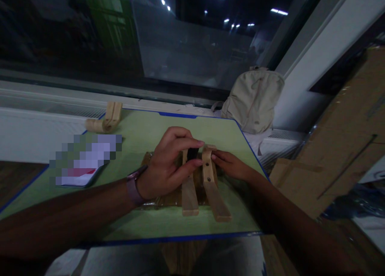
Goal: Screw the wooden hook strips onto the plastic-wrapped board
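Observation:
My left hand (170, 162), with a watch (136, 184) on its wrist, is closed around a small black piece (193, 153) between thumb and fingers. Beneath it lies a bent wooden piece (190, 200), partly covered by the hand. To its right is a second bent wooden piece (221, 206) with dark round holes in its raised part. My right hand (230, 164) grips that piece from the right side near its far end; some of its fingers are hidden. Brown, shiny wrapped material (171, 199) lies under both pieces.
The green table (144, 127) has a blue edge. At its far left corner stand more bent wooden pieces (112, 115). A blurred-out flat object (87, 160) lies at left. Behind are a beige backpack (254, 95) and a window; a large cardboard box (339, 135) leans at right.

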Available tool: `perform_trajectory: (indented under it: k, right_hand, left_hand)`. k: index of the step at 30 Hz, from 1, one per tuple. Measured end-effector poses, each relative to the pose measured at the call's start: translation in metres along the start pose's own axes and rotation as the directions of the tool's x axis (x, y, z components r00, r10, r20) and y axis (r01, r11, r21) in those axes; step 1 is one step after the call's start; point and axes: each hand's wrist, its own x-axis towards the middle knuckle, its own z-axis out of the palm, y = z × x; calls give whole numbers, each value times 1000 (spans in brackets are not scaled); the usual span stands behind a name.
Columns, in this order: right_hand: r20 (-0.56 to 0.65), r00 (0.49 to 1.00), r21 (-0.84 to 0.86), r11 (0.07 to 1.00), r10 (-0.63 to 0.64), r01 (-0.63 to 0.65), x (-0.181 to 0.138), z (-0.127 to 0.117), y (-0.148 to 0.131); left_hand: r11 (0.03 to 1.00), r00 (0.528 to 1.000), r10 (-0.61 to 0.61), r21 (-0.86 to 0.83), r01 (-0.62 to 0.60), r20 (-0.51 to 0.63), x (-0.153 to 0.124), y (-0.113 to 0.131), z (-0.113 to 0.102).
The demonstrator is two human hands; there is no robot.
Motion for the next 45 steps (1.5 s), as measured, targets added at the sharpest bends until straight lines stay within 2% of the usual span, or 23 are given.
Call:
perform_trajectory:
  k: [3, 9, 14, 16, 23, 28, 35, 40, 45]
  right_hand:
    - [4, 1000, 0, 1000, 5, -5, 0, 0, 0]
    - [3, 1000, 12, 1000, 1, -1, 1, 0, 0]
    - [5, 1000, 7, 1000, 2, -2, 2, 0, 1]
    - [7, 1000, 16, 1000, 3, -3, 2, 0, 1]
    - [16, 1000, 32, 999, -8, 8, 2, -1, 3]
    - [-17, 999, 10, 999, -37, 37, 1, 0, 4]
    - [-8, 1000, 9, 1000, -27, 27, 1, 0, 0]
    - [-2, 1000, -20, 1000, -6, 6, 0, 0, 0]
    - [-19, 1000, -37, 999, -24, 24, 1, 1, 4]
  left_hand:
    - [999, 1000, -11, 37, 11, 9, 0, 0, -1]
    - [973, 982, -185, -133, 189, 41, -9, 1, 4]
    - [995, 999, -25, -94, 28, 33, -4, -2, 2]
    - [998, 1000, -2, -68, 3, 19, -3, -3, 1]
    - [975, 983, -173, -130, 179, 54, -13, -1, 5]
    - [976, 988, -120, -173, 135, 95, -14, -2, 5]
    - [953, 976, -187, -222, 207, 107, -13, -2, 8]
    - [977, 985, -169, -126, 170, 21, -11, -2, 7]
    - [961, 979, -203, -197, 194, -24, -12, -1, 10]
